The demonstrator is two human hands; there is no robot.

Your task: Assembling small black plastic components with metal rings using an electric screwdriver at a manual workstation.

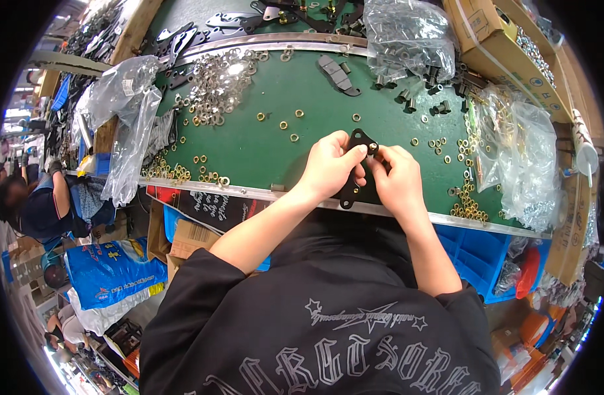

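Just above the front edge of the green bench, my left hand [329,166] is closed round a black metal bracket [347,198], a flat plate with holes at its ends. Its thumb presses near a small brass-coloured fastener [373,149] on the plate's face. My right hand [400,183] comes in from the right, thumb and fingers pinched beside that fastener; what lies between the fingertips is too small and covered to name. Several loose brass nuts [283,125] lie on the bench beyond my hands, with a single washer [356,118] straight ahead.
A heap of silver washers [216,85] lies back left. Black sleeves [412,104] spill from a clear plastic bag [410,39] back right. Brass nuts [470,207] gather at both front corners. A cardboard box [512,59] stands far right; a brake pad [339,75] lies behind. People sit at left.
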